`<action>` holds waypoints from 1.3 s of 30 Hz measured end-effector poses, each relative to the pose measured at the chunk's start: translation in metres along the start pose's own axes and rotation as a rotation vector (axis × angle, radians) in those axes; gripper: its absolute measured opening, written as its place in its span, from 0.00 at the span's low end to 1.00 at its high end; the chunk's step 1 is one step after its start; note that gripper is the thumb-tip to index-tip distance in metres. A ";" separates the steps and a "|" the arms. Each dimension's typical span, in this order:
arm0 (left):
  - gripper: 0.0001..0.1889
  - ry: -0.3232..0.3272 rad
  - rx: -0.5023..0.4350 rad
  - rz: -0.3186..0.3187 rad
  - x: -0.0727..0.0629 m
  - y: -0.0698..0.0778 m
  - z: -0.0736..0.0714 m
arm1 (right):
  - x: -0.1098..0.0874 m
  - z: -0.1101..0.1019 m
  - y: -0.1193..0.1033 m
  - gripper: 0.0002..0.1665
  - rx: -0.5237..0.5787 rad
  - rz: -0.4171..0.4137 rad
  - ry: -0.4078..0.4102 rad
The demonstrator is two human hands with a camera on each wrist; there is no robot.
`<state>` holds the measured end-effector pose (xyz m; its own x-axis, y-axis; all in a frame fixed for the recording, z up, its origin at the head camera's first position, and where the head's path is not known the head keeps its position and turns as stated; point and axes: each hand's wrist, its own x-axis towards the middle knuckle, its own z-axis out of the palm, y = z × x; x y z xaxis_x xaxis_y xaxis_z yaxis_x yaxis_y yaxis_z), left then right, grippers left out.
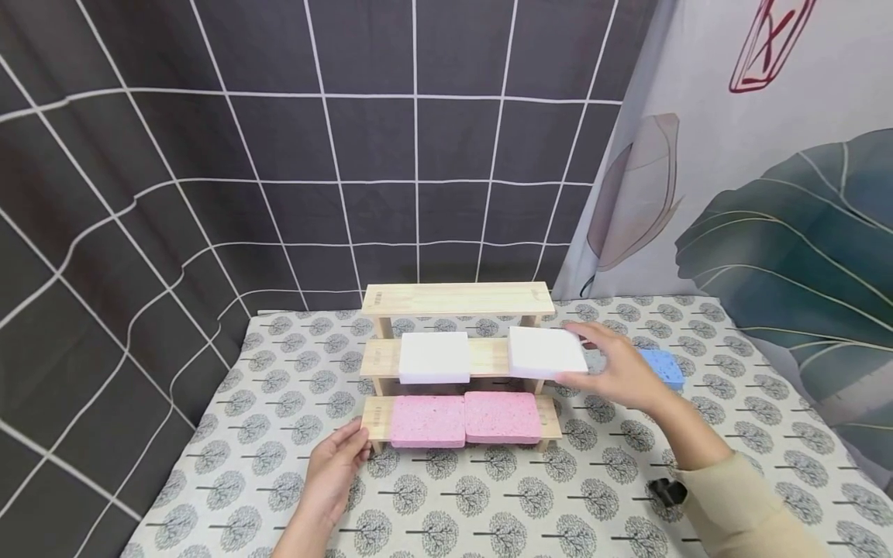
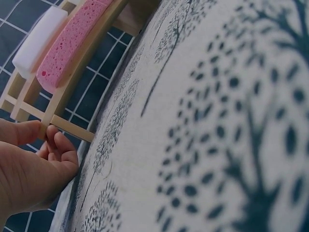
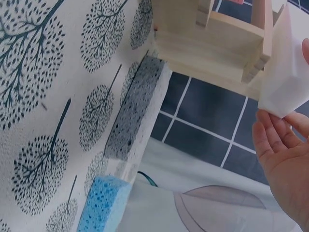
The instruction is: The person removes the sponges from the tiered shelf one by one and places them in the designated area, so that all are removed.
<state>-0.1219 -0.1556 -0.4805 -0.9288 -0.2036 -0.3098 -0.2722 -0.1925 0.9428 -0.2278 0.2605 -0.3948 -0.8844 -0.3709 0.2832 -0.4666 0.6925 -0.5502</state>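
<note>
A three-tier wooden rack (image 1: 456,298) stands on the cloth. My left hand (image 1: 335,465) pinches the left end of its lowest board (image 2: 60,104) between thumb and fingers. My right hand (image 1: 614,368) grips a white sponge block (image 1: 546,350) by its right side, over the right end of the middle board; in the right wrist view this block (image 3: 285,67) is tilted at the fingertips. Another white block (image 1: 435,355) lies further left on that board. Two pink sponges (image 1: 428,420) (image 1: 502,416) sit side by side on the lowest board. The top board bears nothing.
Right of the rack, a blue sponge (image 1: 663,368) and a grey sponge (image 3: 137,106) lie on the tree-patterned cloth (image 1: 432,504), partly hidden by my right hand in the head view. A dark grid curtain (image 1: 370,139) hangs behind, and a leaf-printed curtain (image 1: 739,139) at right.
</note>
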 end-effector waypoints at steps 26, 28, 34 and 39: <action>0.24 0.007 0.017 0.003 0.000 0.000 -0.001 | -0.015 -0.017 0.016 0.47 -0.030 -0.058 0.075; 0.24 0.007 0.016 0.003 0.000 0.000 -0.001 | -0.016 -0.017 0.017 0.47 -0.024 -0.064 0.080; 0.24 0.002 0.016 0.003 -0.001 0.001 0.000 | -0.019 -0.018 0.023 0.47 -0.033 -0.067 0.088; 0.24 0.004 0.014 0.006 -0.001 0.001 0.000 | -0.022 -0.019 0.026 0.47 -0.036 -0.074 0.090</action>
<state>-0.1213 -0.1553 -0.4787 -0.9294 -0.2087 -0.3044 -0.2700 -0.1778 0.9463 -0.2205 0.2981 -0.4001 -0.8437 -0.3660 0.3927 -0.5295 0.6877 -0.4967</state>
